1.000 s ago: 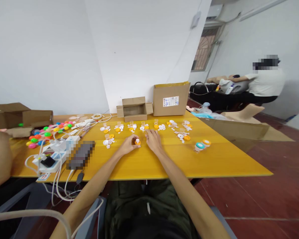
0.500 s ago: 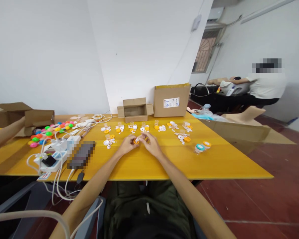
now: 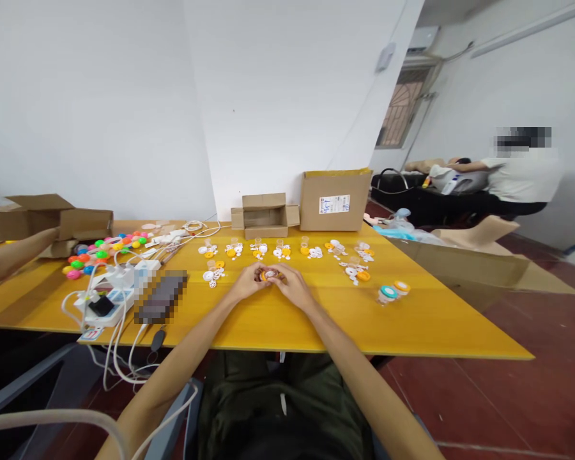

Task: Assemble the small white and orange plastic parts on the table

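Observation:
Over the yellow table [image 3: 287, 322], my left hand [image 3: 248, 281] and my right hand [image 3: 291, 284] meet around a small orange and white round piece [image 3: 269, 275]. Fingers of both hands wrap its sides, so much of it is hidden. Behind them lie several small groups of orange rings, white discs and clear cups, one group with a white disc [image 3: 207, 276] left of my left hand. To the right stand a jar with a teal lid [image 3: 388, 292] and a jar with an orange lid [image 3: 402, 287].
An open small carton [image 3: 266, 231] and a closed box [image 3: 335, 220] stand at the back. At left are colourful balls [image 3: 78, 264], a power strip [image 3: 110, 305] with cables, a dark phone-like slab [image 3: 161, 297] and another person's arm [image 3: 19, 255]. A person [image 3: 522, 172] sits far right.
My hands have closed in together around the orange and white piece, whose white face now shows between them. The whole view has shifted slightly.

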The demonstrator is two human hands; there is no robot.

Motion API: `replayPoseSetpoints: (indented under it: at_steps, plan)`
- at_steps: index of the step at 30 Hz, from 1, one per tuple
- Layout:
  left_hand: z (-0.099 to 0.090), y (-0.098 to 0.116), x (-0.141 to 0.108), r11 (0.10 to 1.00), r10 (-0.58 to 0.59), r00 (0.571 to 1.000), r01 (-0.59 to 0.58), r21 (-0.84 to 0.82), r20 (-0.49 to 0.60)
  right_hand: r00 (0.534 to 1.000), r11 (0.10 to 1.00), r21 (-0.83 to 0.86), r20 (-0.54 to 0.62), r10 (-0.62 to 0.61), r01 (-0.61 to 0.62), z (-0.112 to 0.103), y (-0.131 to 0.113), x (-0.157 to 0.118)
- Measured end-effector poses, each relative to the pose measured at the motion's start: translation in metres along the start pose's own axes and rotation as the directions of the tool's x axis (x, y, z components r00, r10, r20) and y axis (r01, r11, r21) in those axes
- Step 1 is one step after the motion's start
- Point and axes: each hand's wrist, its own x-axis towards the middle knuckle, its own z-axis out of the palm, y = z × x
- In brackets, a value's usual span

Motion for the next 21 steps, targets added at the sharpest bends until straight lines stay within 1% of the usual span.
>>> replayPoseSetpoints:
  at_steps: [6, 8, 11, 14, 18, 21]
  plan:
    - [-0.002, 0.001, 0.000, 0.997, -0.036, 0.999, 0.037, -0.067, 0.012, 1.000, 0.999, 0.035, 0.004, 0.000, 0.000, -0.001, 0.001, 0.001]
    - [-0.003, 0.002, 0.001, 0.995, -0.041, 0.999, 0.041, -0.093, 0.000, 1.000, 0.999, 0.039, -0.002, 0.007, -0.007, -0.001, 0.002, 0.002]
    - [-0.005, 0.004, 0.001, 0.995, -0.048, 0.998, 0.045, -0.091, -0.030, 0.999, 0.999, 0.041, -0.021, 0.035, -0.034, -0.001, 0.006, 0.003]
    - [-0.008, 0.007, 0.000, 0.994, -0.053, 0.998, 0.050, -0.093, -0.031, 0.997, 0.997, 0.045, -0.037, 0.072, -0.070, 0.001, 0.009, 0.004]
    - [-0.009, 0.011, -0.003, 0.988, -0.065, 0.997, 0.061, -0.139, -0.030, 0.995, 0.993, 0.067, -0.018, 0.100, -0.099, 0.001, 0.010, 0.005]
    - [-0.009, 0.013, -0.005, 0.986, -0.072, 0.997, 0.067, -0.151, -0.027, 0.996, 0.992, 0.087, -0.009, 0.091, -0.090, 0.001, 0.010, 0.005]
